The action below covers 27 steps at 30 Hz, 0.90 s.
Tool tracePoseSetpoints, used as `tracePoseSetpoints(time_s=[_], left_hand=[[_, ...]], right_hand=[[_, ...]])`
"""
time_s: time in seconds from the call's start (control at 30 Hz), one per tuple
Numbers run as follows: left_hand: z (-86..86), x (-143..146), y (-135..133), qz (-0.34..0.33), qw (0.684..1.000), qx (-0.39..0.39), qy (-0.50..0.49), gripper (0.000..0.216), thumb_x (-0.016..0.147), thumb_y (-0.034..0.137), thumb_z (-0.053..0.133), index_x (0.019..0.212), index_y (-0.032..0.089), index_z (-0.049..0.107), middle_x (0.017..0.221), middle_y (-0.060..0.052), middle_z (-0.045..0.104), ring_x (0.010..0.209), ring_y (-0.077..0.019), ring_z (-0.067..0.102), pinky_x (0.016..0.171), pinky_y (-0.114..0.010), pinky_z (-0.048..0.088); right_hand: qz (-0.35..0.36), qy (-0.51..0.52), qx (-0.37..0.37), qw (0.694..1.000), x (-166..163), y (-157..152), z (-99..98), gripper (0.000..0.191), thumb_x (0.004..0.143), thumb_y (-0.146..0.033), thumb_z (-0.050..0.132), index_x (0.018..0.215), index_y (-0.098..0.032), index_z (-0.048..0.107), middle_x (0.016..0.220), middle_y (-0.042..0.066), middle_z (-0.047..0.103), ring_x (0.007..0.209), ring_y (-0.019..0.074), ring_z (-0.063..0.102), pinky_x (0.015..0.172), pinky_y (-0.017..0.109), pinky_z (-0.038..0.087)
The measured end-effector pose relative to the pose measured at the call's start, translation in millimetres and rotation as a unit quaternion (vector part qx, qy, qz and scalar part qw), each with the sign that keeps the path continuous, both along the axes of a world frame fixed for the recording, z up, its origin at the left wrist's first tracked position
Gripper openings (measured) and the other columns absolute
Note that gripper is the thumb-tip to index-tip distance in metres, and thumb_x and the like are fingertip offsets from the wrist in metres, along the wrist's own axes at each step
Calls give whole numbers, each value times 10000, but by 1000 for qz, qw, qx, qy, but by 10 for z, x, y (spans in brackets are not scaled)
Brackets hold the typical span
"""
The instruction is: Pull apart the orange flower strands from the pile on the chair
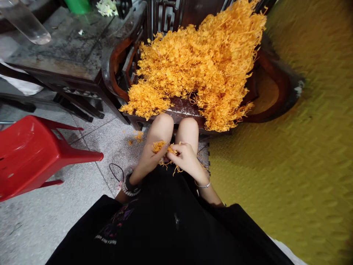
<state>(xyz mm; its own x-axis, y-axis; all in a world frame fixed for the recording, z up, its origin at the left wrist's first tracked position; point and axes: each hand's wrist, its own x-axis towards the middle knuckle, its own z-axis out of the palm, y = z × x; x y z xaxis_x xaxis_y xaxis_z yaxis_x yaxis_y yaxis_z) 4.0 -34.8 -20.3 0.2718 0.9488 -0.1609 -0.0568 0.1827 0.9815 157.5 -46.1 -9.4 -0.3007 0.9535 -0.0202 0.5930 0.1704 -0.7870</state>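
Note:
Over my lap, my left hand is closed around a small bunch of curly orange strands. Close beside it, my right hand pinches more of the same orange strands, and loose ends hang below both hands. Whether the strands are yarn or plant matter I cannot tell. In front of my knees, a large heap of these orange strands covers most of a dark wooden chair.
A red plastic stool stands at the left on the tiled floor. Behind it is a dark table with a green container and pale flowers. A textured yellow mat lies at the right. Orange scraps lie near my left knee.

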Motion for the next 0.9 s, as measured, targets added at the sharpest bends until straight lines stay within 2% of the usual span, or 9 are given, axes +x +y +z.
tracePoseSetpoints(time_s=[0.17, 0.3, 0.4, 0.47, 0.57, 0.63, 0.73, 0.8, 0.9], left_hand=[[-5, -32, 18, -88, 958, -213, -172, 526, 622, 598, 719, 521, 184, 411, 382, 86, 300, 309, -24, 218, 298, -169, 179], [-36, -15, -33, -181, 894, -291, -287, 518, 631, 573, 707, 531, 198, 365, 357, 111, 196, 275, -4, 99, 247, -139, 85], [-57, 19, -77, -209, 866, -304, -337, 490, 640, 568, 700, 593, 224, 354, 359, 130, 144, 271, -14, 42, 226, -151, 56], [-67, 39, -79, -157, 886, -302, -315, 531, 669, 620, 659, 586, 235, 303, 356, 137, 78, 285, -12, -22, 232, -168, 0], [-52, 41, -15, 23, 929, -248, -272, 631, 685, 752, 549, 581, 234, 204, 390, 141, -43, 347, -5, -141, 264, -189, -96], [-8, 18, 61, 94, 936, -197, -276, 670, 665, 783, 534, 590, 227, 167, 415, 138, -65, 374, -7, -167, 275, -183, -115], [83, -38, 181, 50, 930, -170, -323, 656, 657, 683, 625, 585, 220, 165, 403, 129, 7, 345, -14, -106, 256, -155, -71], [126, -76, 249, 4, 922, -171, -348, 598, 684, 581, 657, 574, 215, 197, 398, 120, 83, 323, -19, -30, 246, -131, 11], [137, -127, 341, -1, 923, -154, -353, 490, 733, 463, 657, 577, 204, 271, 420, 111, 173, 323, -23, 72, 276, -106, 148]], right_hand=[[92, 171, -108, 975, 56, 1, 47, 479, 874, -387, 544, 515, -195, 292, 523, -59, 221, 503, 72, 207, 501, 271, 153], [187, 272, -145, 933, 72, 43, 87, 541, 844, -510, 582, 497, -196, 308, 519, -55, 238, 518, 84, 220, 520, 280, 199], [208, 308, -149, 916, 92, 35, 82, 577, 819, -572, 585, 473, -202, 308, 493, -46, 260, 510, 99, 242, 537, 298, 227], [176, 342, -152, 910, 101, -14, 47, 620, 770, -669, 568, 451, -211, 299, 460, -40, 268, 496, 114, 266, 551, 310, 261], [54, 456, -130, 879, 108, -118, -10, 696, 673, -833, 477, 437, -217, 252, 397, -46, 227, 462, 134, 271, 564, 331, 309], [-6, 483, -105, 870, 119, -169, -13, 663, 697, -770, 535, 431, -213, 292, 400, -39, 266, 475, 141, 302, 585, 338, 327], [-37, 456, -91, 884, 146, -190, 37, 562, 773, -590, 623, 444, -205, 380, 445, -25, 343, 505, 137, 338, 588, 322, 323], [-67, 430, -100, 895, 176, -176, 75, 542, 801, -574, 608, 465, -203, 400, 453, -32, 343, 480, 121, 312, 540, 298, 298], [-177, 368, -80, 909, 298, -130, 67, 508, 818, -548, 602, 492, -194, 441, 492, -27, 388, 483, 110, 330, 506, 272, 282]])
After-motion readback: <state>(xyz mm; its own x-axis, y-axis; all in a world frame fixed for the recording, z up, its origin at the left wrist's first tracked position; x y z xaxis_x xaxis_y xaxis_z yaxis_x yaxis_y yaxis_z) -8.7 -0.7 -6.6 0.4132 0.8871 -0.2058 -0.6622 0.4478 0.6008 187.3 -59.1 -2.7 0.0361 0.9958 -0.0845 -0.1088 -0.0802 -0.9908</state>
